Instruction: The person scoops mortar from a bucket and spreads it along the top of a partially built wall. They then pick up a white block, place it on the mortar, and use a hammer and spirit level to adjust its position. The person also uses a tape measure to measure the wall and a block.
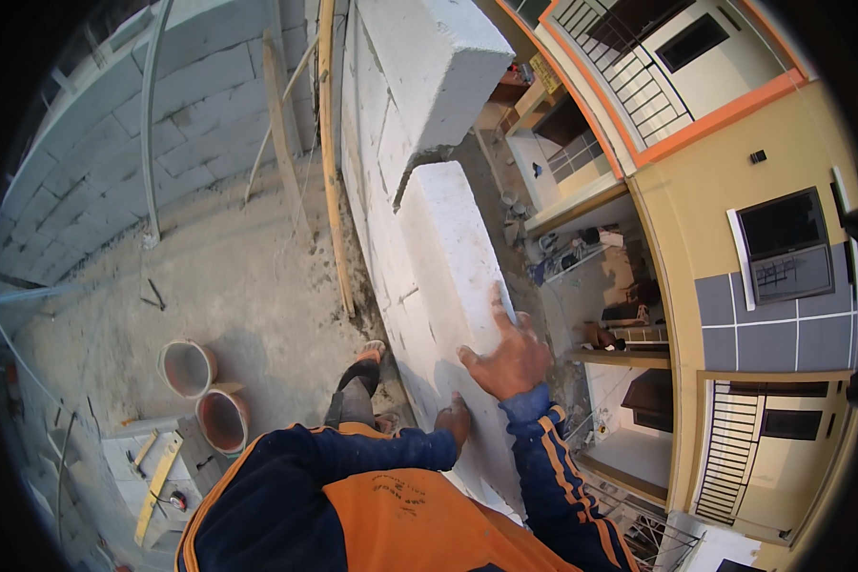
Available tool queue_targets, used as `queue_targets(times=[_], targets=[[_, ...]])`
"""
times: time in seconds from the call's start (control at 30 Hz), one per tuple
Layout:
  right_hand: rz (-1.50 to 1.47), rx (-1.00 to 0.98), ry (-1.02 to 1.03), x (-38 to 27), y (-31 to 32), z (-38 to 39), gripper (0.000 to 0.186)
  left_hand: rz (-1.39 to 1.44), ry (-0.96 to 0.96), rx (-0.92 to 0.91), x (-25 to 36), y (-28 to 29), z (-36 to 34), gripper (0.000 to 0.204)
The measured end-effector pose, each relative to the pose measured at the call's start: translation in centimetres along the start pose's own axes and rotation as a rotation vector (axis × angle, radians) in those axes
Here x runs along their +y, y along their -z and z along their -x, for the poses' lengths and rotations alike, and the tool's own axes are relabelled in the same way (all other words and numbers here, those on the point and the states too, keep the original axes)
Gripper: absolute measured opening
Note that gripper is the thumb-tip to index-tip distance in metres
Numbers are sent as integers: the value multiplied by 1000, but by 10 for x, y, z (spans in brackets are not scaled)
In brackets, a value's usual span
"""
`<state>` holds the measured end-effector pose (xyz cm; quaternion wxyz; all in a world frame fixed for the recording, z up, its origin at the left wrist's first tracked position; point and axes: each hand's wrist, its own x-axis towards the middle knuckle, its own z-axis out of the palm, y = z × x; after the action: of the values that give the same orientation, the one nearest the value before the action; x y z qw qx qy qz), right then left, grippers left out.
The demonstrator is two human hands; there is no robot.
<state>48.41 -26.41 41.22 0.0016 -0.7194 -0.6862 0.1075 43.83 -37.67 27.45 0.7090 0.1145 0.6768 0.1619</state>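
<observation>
The right hand is reaching forward, fingers spread over the white block; the left hand, its spread unclear, is leaning alongside. Pale and straight-edged, the block is extending ahead of both.

The camera sits on the head of the person and looks down, near the left hand and right hand.

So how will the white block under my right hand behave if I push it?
The white block is probably stiff, given its thick, straight-edged form. Its flat faces should make rolling unlikely. Its matte surface probably isn't very slippery.
</observation>
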Motion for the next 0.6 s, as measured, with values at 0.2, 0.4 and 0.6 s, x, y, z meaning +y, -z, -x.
queue_targets(times=[0.2,0.4,0.6], targets=[[22,21,17,-4,0,-7,99,-33,36,-18,-10,-2,-18,82],[3,28,6,-4,-4,-12,98,-25,93,-15,-29,-10,-46,90],[-27,56,13,2,-6,-3,98,-13,52,-25,-49,-10,-75,91]])
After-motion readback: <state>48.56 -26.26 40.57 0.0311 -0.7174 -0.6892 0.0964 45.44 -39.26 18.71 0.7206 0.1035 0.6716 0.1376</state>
